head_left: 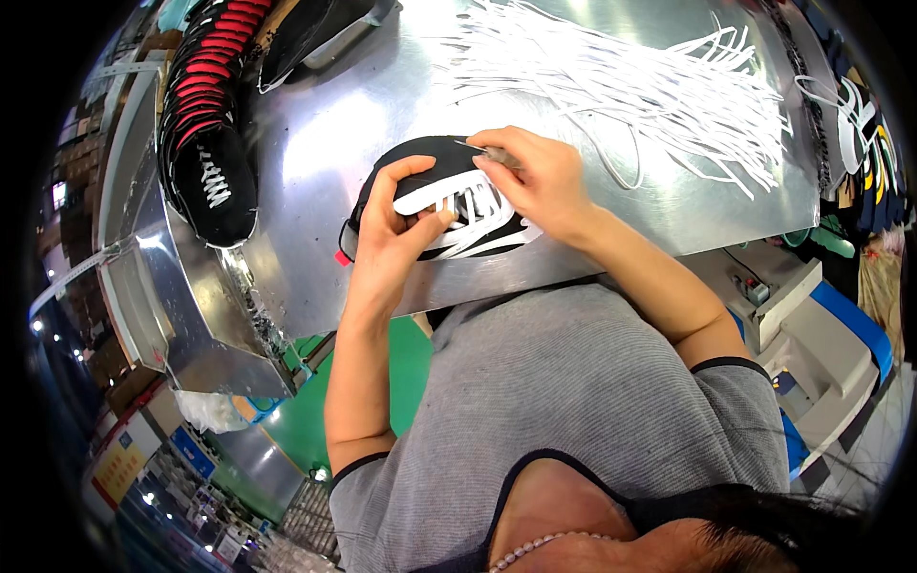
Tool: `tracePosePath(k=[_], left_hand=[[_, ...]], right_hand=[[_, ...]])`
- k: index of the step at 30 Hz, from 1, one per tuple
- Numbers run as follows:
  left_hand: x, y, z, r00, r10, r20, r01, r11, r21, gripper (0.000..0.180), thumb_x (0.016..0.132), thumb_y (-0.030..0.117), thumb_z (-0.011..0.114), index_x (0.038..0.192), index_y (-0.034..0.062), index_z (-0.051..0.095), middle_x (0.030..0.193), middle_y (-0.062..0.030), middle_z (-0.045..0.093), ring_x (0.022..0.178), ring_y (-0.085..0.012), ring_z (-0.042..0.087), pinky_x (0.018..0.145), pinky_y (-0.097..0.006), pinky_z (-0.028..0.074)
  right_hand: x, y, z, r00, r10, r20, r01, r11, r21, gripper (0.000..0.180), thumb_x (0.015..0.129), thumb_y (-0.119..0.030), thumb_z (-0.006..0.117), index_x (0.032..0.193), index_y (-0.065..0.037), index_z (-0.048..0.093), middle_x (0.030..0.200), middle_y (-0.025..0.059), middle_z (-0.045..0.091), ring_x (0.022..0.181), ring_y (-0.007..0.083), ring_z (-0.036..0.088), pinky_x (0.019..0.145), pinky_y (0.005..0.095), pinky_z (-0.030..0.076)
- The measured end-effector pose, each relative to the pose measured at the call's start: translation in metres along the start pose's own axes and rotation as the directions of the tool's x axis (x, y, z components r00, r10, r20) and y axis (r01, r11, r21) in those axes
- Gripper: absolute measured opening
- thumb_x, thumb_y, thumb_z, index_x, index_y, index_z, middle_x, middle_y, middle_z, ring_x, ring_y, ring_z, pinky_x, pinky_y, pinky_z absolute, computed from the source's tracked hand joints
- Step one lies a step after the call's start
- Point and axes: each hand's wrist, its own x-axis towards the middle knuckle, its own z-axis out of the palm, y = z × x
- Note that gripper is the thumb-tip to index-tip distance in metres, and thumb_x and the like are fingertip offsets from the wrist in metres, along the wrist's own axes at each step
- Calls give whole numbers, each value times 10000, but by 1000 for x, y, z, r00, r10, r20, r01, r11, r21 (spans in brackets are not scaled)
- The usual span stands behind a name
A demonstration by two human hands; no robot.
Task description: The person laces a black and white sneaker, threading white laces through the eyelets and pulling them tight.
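A black shoe upper (443, 160) with a white eyelet strip and white laces (482, 212) lies in front of me on the metal table. My left hand (384, 222) grips its near left side, fingers over the black fabric and thumb pressed by the lacing. At the upper's right end, my right hand (549, 181) pinches a small tool (503, 159) with a brownish handle. A thin metal tip seems to point left from it over the black fabric; the fingers partly cover the tool, so its exact kind is unclear.
Loose white laces (630, 86) lie in a big bundle at the far right of the metal table (306, 205). A long stack of black-and-red shoe uppers (205, 105) runs along the left edge. Another black piece (315, 38) lies at the far left. Beyond the right edge hang dark pieces (874, 172).
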Motion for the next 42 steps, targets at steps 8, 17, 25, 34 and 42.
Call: tracePosePath(k=[8,17,25,34,42], left_hand=[[9,-1,3,999,8,44,-5,998,-58,412,895,-7,659,1273,64,511,1008,-45,645,876,-85,599,790,-246,494],[26,-8,4,994,71,-77,-79,992,-101,344,981,103,575,1311,36,507,847,-36,608,774,-90,570,732,-258,517],[-1,10,-5,985,159,59,-170,920,354,352,991,114,554,1321,19,482,1019,-127,685,969,-199,652,839,-302,508],[-13,-9,-18,884,432,180,-426,583,692,487,804,176,794,1207,4,579,1114,-94,681,930,-180,640,806,-291,497],[-7,-9,-20,929,352,112,-331,659,675,332,790,110,797,1073,28,644,981,-94,713,841,-241,693,714,-334,524]], right_hand=[[12,-6,-8,945,-317,87,319,948,-13,291,626,-29,749,890,-125,676,688,11,576,577,199,583,485,314,428],[-10,-44,-25,910,-379,166,314,894,319,212,703,-42,689,894,-130,661,723,6,585,607,183,599,506,322,466],[-18,-4,2,953,-278,118,275,961,42,310,708,-59,724,1005,-135,680,719,-4,593,590,167,593,495,302,451],[-21,-3,-5,929,-226,294,232,973,17,443,759,-96,729,1188,-192,676,733,-15,603,592,172,593,502,297,452],[-18,-9,-22,850,-120,513,121,992,33,529,813,-138,727,1320,-216,596,781,23,644,621,208,607,560,316,465]])
